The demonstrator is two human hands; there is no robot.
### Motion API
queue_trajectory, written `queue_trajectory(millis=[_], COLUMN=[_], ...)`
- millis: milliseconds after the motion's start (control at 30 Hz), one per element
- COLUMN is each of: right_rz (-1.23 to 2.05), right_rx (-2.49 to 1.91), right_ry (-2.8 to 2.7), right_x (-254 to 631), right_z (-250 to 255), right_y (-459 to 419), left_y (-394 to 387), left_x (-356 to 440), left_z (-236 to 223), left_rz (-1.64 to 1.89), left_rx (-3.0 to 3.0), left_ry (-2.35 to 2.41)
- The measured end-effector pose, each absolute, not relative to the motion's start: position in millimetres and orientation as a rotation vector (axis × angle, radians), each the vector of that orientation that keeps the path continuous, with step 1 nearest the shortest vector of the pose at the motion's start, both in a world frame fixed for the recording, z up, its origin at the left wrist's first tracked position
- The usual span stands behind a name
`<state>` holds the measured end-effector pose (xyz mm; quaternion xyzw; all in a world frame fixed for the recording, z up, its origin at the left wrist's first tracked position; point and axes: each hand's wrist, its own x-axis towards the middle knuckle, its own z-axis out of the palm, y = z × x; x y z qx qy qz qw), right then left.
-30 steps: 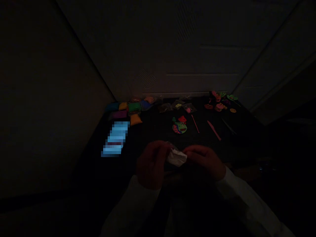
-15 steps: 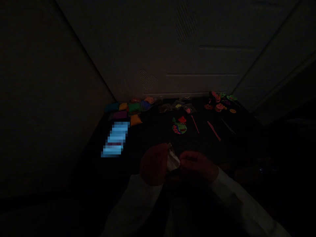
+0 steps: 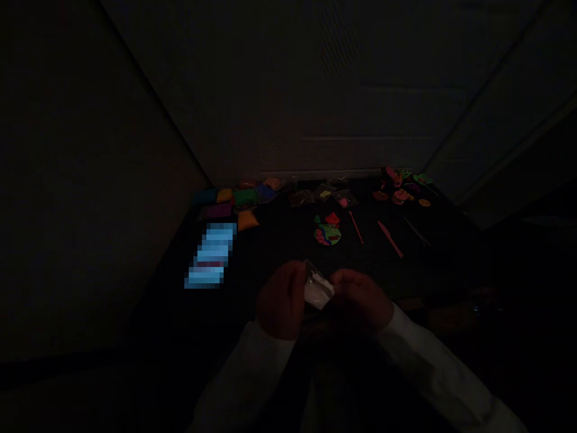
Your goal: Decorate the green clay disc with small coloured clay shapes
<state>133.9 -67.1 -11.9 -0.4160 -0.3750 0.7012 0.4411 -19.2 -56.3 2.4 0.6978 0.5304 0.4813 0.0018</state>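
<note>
Between my hands, at the near edge of the dark table (image 3: 279,246), is a small clear plastic bag (image 3: 319,292) with something white in it, perhaps modelling clay. My left hand (image 3: 282,299) is closed on the bag's left side. Pinched fingers of my right hand (image 3: 360,294) grip its right edge. Just beyond the bag lies a green clay figure (image 3: 328,233) with a red top and blue and pink parts. The dim light hides finger detail.
Bags of coloured clay (image 3: 246,197) line the back left, behind a glowing phone (image 3: 211,255). Right of the figure lie a thin pink stick (image 3: 356,227), a pink modelling knife (image 3: 390,239) and tweezers (image 3: 417,232). Small clay pieces (image 3: 399,186) cluster at the back right. A wall (image 3: 311,108) rises behind.
The bag has turned and spread wider between my hands, with more of its white content showing. My right hand has shifted slightly left and up.
</note>
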Motion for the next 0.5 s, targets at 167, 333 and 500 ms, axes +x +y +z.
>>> queue_trajectory(millis=[167, 333, 500], right_rz=[1.537, 1.375, 1.41], right_rx=[-1.058, -1.082, -1.084], right_ry=[-0.989, -1.021, -1.059], right_x=[138.3, 140.3, 138.6], right_z=[-9.0, -8.6, -4.5], right_y=[-65.0, -65.3, -67.7], left_y=[-60.1, -60.0, -60.5], left_x=[-17.8, -16.8, -17.8], left_z=[9.3, 4.0, 5.1], left_rz=[1.379, 1.325, 1.346], left_rx=[1.9, 1.762, 1.77], left_ry=[1.683, 1.64, 1.647])
